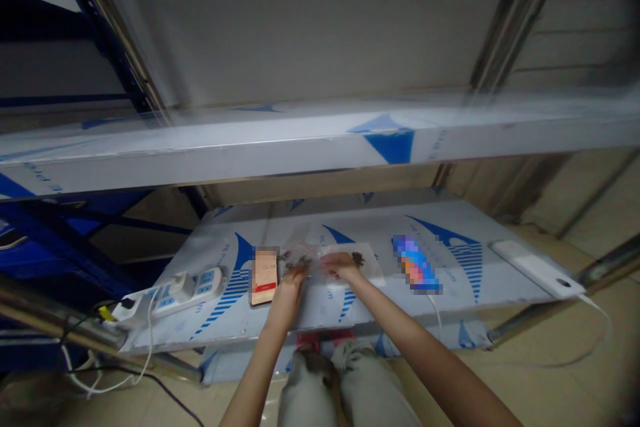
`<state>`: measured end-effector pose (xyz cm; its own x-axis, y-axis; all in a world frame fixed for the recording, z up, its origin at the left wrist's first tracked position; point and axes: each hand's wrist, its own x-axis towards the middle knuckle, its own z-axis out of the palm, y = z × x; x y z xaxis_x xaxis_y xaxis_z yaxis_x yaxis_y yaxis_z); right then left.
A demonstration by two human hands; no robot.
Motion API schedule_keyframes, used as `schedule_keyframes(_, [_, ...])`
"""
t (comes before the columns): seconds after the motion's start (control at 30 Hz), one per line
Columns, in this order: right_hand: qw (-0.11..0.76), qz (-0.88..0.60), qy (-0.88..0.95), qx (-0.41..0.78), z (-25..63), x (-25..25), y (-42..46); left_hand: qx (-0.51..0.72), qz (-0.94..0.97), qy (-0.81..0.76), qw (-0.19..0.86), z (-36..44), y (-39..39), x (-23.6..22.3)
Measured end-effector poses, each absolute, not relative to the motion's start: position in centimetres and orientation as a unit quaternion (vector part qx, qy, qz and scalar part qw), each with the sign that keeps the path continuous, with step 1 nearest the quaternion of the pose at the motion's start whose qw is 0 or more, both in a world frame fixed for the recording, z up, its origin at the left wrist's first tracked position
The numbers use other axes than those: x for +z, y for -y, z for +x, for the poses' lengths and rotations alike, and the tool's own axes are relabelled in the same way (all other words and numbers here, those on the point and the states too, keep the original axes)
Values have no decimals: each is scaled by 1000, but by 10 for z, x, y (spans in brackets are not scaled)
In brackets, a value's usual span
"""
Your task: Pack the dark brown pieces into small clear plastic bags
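a clear plastic bag [305, 255] holding dark brown crumbly bits [357, 258] lay on a metal shelf covered in blue-printed protective film [480, 280], under the person's left hand [293, 287] and right hand [339, 267], both curled with fingers bent down onto the plastic, though whether either gripped it could not be told. just beside the left hand lay a phone with a blurred screen [265, 275], and a second blurred phone [416, 264] lay further right, well apart from a white power bank [535, 268]. a white power strip [175, 297] sat at the shelf's left edge.
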<state>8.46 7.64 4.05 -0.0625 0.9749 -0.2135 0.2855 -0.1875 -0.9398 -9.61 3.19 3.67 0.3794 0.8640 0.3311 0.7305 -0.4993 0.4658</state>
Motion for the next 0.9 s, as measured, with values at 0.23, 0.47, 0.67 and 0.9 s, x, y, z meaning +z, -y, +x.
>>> schedule_keyframes(0.23, [456, -618, 542, 342, 102, 44, -42, 335, 764, -537, 123, -46, -11, 60])
schedule_keyframes(0.47, [452, -582, 449, 505, 99, 46, -27, 296, 792, -488, 217, -10, -14, 55])
schedule_keyframes(0.67, [475, -515, 427, 571, 105, 58, -13, 256, 787, -499, 258, -9, -16, 61])
schedule_keyframes(0.9, [486, -464, 435, 599, 112, 58, -5, 240, 763, -517, 306, -13, -24, 69])
